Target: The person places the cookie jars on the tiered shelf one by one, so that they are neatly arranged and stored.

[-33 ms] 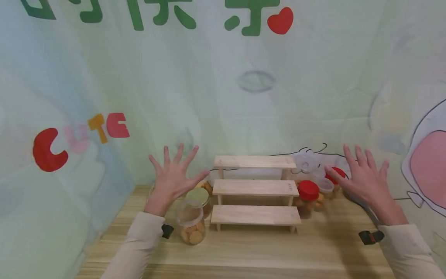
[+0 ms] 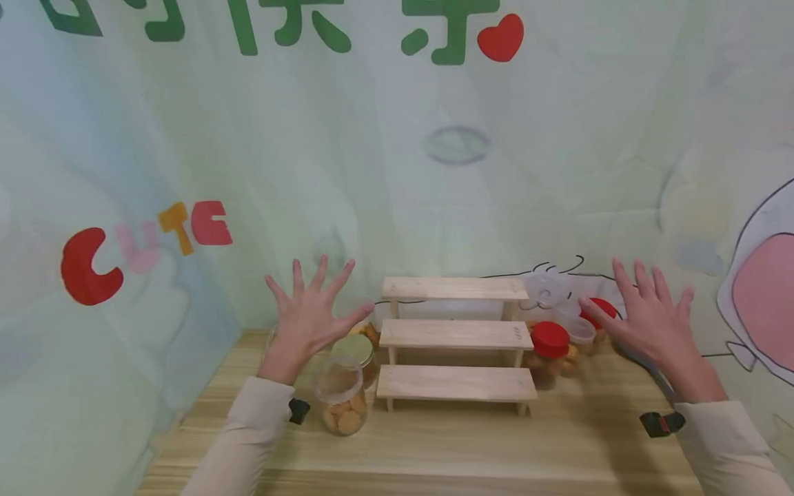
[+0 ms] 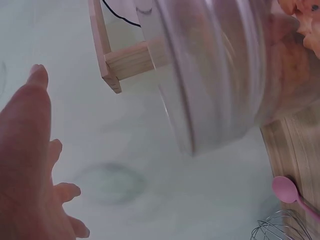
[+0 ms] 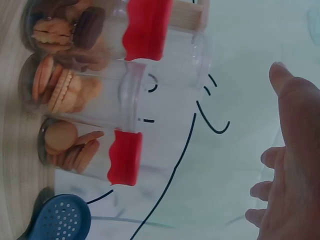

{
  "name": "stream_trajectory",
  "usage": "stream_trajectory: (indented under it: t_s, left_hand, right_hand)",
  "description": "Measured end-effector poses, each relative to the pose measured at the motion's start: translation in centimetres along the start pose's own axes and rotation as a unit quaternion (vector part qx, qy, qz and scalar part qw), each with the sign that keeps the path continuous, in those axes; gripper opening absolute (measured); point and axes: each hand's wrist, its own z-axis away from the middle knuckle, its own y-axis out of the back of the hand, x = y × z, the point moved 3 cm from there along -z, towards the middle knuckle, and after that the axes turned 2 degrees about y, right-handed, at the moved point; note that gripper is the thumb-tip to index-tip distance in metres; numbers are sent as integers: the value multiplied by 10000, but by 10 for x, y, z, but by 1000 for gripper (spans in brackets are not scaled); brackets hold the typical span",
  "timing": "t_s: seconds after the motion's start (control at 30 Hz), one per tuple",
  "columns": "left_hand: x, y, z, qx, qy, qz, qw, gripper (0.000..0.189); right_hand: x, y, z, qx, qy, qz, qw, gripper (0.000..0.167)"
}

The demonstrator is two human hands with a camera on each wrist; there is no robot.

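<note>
My left hand (image 2: 304,320) is held up in the air with fingers spread, holding nothing. Near it stand a clear jar of round cookies (image 2: 343,413) and a green-lidded jar (image 2: 355,350). On the other side my right hand (image 2: 654,327) is raised the same way, fingers apart. It is nearest to a red-lidded jar (image 2: 600,311), partly behind its thumb in the head view. Beside that are a clear-topped jar (image 2: 581,331) and another red-lidded jar (image 4: 147,30), all with cookies inside. Between the hands stands a three-step wooden rack (image 2: 455,334).
The wooden table (image 2: 434,448) meets a printed curtain (image 2: 372,172) at the back and sides. A pink spoon (image 3: 285,190) and a wire whisk (image 3: 280,227) lie at the left. A blue slotted skimmer (image 4: 62,220) is at the right.
</note>
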Motion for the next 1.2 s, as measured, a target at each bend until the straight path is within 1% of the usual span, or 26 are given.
stream_trajectory:
  t_s: [0.17, 0.27, 0.53, 0.7, 0.77, 0.87, 0.93, 0.97, 1.03, 1.1, 1.2]
  left_hand:
    - [-1, -3, 1, -53, 35, -11, 10000, 96]
    - [-4, -5, 2, -46, 81, -23, 10000, 97]
    - [-8, -5, 3, -93, 105, -35, 9999, 97]
    - [-9, -4, 5, -91, 107, -28, 9999, 96]
    - [-10, -4, 9, -86, 87, -58, 9999, 95]
    - [-13, -3, 19, -48, 65, -56, 10000, 92]
    - [-16, -2, 28, 57, 9, 30, 10000, 88]
    - [-18, -2, 34, 125, -16, 143, 9998, 86]
    - [-23, -3, 47, 249, -62, 527, 9983, 80]
    - [-26, -6, 60, 368, -86, 977, 9945, 74]
    - [-28, -13, 80, 445, -33, 1713, 9842, 65]
  right_hand:
    - [2, -4, 2, -22, 31, 50, 10000, 109]
    - [0, -5, 1, -46, 83, 68, 9999, 109]
    - [0, -9, 0, 1, 125, 32, 9999, 108]
    - [-2, -7, 1, 166, 219, 178, 9995, 106]
    - [-4, -5, 4, 268, 318, 223, 9989, 104]
    - [-8, -4, 12, 463, 523, 220, 9973, 100]
    - [-13, -5, 19, 691, 674, 58, 9953, 95]
    - [-16, -7, 24, 840, 742, -44, 9937, 92]
    - [-23, -13, 35, 1003, 763, -336, 9915, 81]
    - [-31, -25, 47, 1187, 801, -688, 9873, 68]
    - [-41, -50, 64, 1317, 852, -1190, 9804, 45]
